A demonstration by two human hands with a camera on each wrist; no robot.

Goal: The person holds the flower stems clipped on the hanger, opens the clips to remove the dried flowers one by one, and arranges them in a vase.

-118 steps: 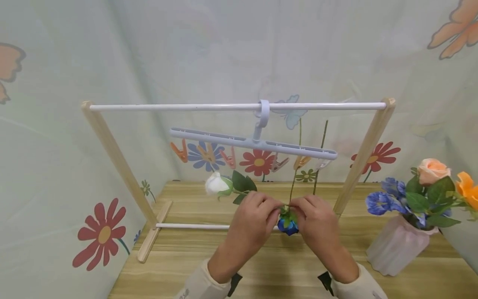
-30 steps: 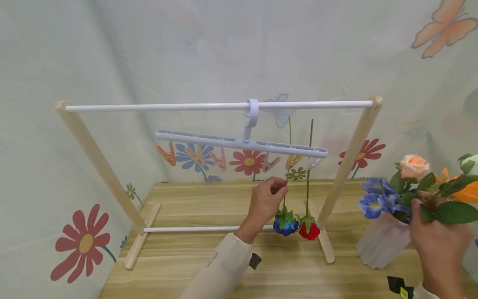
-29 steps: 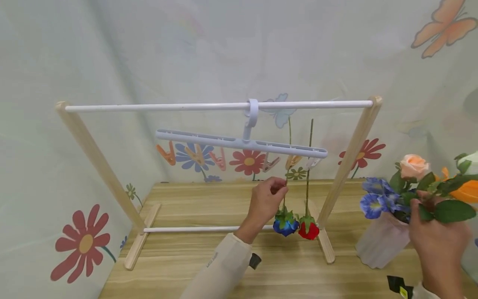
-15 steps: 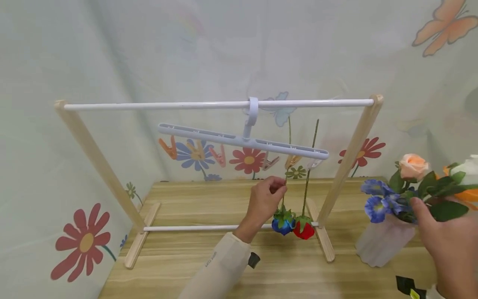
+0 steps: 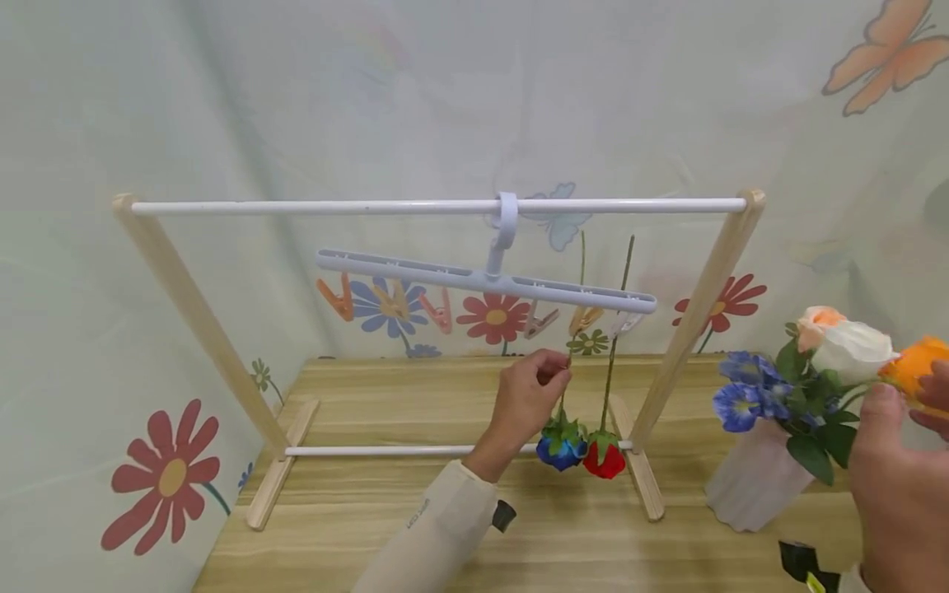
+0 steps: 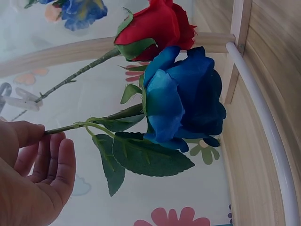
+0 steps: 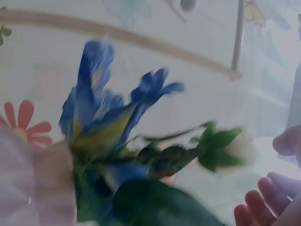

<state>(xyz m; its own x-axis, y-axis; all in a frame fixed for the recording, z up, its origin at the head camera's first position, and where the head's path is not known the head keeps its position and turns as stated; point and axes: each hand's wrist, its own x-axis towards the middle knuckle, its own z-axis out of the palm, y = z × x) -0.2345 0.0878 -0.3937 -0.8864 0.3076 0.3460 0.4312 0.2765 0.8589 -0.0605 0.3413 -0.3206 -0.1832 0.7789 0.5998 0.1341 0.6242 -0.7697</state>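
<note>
My left hand pinches the stem of a blue rose between thumb and fingers. The rose hangs head down from an orange-yellow clothespin on the light blue clip hanger. Beside it a red rose hangs the same way from a pale clip. In the left wrist view the blue rose shows green leaves below its bloom. At the right, my right hand has its fingers apart, close to a white rose in the pinkish-white vase. The right wrist view shows a gap between fingertips and rose.
The vase also holds blue irises, a peach rose and an orange flower. The hanger tilts on the white top rod of a wooden rack. Several other clothespins dangle along its left part.
Both hands were at the blue rose earlier, the white rose by the left one. My right hand has since brought the white rose to the vase and let it go. The left hand keeps its pinch.
</note>
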